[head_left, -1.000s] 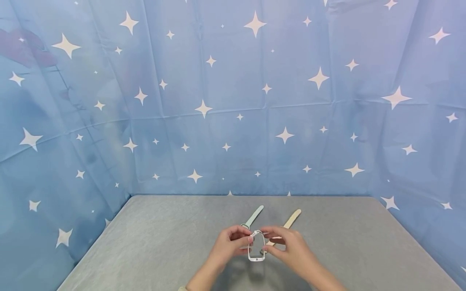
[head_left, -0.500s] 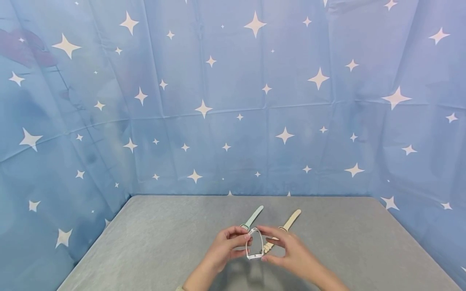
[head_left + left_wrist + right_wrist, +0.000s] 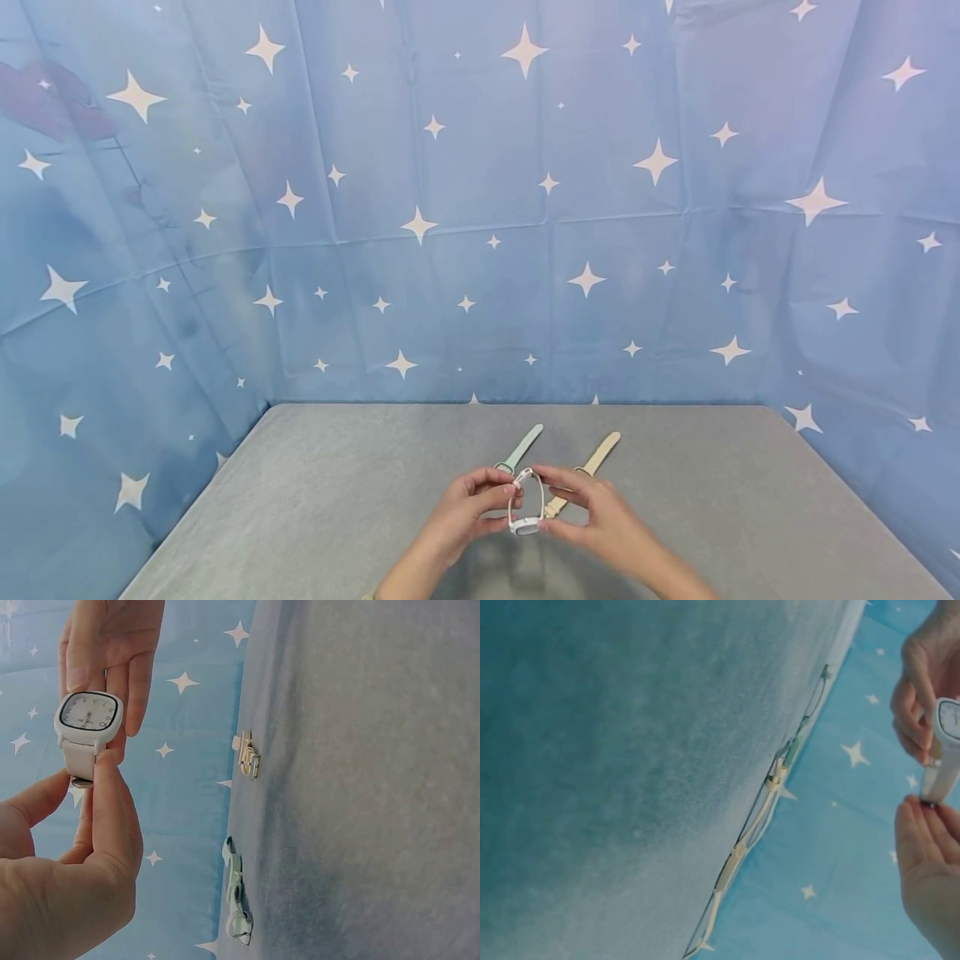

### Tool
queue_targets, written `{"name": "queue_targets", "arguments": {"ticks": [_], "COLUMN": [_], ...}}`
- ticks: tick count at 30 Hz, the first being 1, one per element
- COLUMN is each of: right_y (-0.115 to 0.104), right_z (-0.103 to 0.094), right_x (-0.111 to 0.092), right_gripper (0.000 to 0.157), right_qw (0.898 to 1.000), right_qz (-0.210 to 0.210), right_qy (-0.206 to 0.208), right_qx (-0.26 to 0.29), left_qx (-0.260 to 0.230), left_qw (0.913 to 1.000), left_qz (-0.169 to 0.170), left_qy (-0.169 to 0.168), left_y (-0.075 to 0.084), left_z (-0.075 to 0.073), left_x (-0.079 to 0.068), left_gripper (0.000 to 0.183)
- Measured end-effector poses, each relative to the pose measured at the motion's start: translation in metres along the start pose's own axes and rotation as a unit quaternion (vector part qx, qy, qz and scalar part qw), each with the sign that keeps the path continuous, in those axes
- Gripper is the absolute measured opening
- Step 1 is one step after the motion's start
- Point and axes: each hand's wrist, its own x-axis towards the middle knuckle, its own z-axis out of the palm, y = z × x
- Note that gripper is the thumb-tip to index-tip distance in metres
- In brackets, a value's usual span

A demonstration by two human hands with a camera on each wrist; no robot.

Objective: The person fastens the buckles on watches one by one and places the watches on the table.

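Observation:
A white wristwatch [image 3: 527, 526], its strap closed into a loop, is held above the table between both hands. My left hand [image 3: 463, 510] pinches the strap along the loop's left side. On the other side, my right hand [image 3: 592, 518] holds the loop between its thumb, low at the case, and its fingers near the top. The rounded square dial [image 3: 88, 711] shows clearly in the left wrist view. At the right edge of the right wrist view, the watch [image 3: 949, 720] is partly cut off.
On the grey table [image 3: 337, 483] behind the hands lie a mint-green watch [image 3: 522, 447] and a cream watch [image 3: 602, 452], each partly hidden by a hand. A blue star-patterned curtain [image 3: 480, 167] rises along the table's back and sides.
The white watch has turned in the fingers, so its case tilts and more of the dial shows. My right fingers have spread wider, uncovering more of the cream watch.

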Motion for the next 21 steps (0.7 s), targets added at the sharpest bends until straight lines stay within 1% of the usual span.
{"name": "queue_targets", "arguments": {"ticks": [6,12,17,21], "right_y": [-0.001,-0.003,-0.004,-0.004], "right_z": [0.000,-0.001,0.000,0.001], "right_x": [0.002,0.004,0.005,0.006], "right_gripper": [0.059,0.058,0.060,0.059], "right_qw": [0.999,0.997,0.994,0.992], "right_qz": [0.032,0.066,0.097,0.102], "right_qy": [-0.001,0.001,0.013,0.028], "right_qx": [0.018,0.033,0.042,0.062], "left_qx": [0.027,0.054,0.062,0.079], "left_qw": [0.9996,0.9985,0.9976,0.9952], "left_qz": [-0.001,0.005,0.017,0.031], "left_qy": [0.002,-0.007,-0.027,-0.048], "left_y": [0.001,0.006,0.010,0.011], "left_z": [-0.001,-0.001,-0.002,-0.003], "left_x": [-0.002,-0.006,-0.010,-0.013], "left_gripper": [0.028,0.035,0.042,0.046]}}
